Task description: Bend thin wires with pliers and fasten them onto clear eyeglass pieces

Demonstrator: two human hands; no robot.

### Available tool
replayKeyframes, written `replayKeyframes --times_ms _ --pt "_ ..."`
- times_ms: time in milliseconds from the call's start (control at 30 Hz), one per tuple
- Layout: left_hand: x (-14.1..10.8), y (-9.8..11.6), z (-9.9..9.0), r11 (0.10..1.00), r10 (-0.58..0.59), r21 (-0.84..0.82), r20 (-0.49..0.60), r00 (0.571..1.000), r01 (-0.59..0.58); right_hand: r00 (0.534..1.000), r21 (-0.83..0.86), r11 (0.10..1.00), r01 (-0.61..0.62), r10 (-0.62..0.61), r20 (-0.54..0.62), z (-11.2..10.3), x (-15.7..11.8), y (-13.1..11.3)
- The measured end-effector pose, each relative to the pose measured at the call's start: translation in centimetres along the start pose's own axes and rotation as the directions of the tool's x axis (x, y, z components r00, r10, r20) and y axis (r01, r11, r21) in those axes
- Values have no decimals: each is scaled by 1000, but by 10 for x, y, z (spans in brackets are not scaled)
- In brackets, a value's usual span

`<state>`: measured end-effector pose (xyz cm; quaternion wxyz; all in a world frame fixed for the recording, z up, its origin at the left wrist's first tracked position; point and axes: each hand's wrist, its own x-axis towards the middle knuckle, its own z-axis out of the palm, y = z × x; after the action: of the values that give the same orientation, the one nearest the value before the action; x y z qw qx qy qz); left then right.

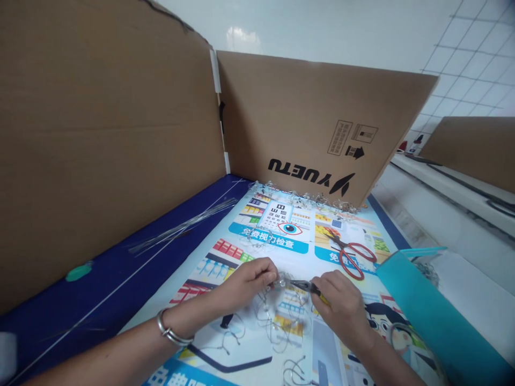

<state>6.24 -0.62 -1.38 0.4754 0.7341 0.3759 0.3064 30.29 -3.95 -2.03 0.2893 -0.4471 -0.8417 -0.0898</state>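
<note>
My left hand (255,277) is closed in a pinch on a small tangle of thin wire with clear bead-like bits (283,280). A silver bangle (173,331) circles that wrist. Wrapped around the yellow-marked handles of long-nose pliers (301,285), my right hand (341,301) points their dark jaws left, with the tips at the wire piece. Whether the jaws grip it is too small to tell. Below the hands, more loops of thin wire (276,324) lie on the printed sheet. Several bent wire pieces (295,370) rest at the near edge.
Red-handled scissors (351,254) lie beyond my right hand. A teal box (438,311) with wire inside stands at the right. Straight wires (185,225) lie on the blue cloth at left, near a green lump (79,272). Cardboard panels (322,118) wall the left and back.
</note>
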Motion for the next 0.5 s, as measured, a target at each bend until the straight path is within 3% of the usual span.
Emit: replayKeyframes --times_ms 267,500 --pt "-3 -3 1 1000 8 -2 45 999 -8 999 -63 997 45 -44 18 -1 0 -1" --pt "-4 0 0 1000 -6 19 19 1000 6 992 -119 990 80 -68 105 -4 1 -2"
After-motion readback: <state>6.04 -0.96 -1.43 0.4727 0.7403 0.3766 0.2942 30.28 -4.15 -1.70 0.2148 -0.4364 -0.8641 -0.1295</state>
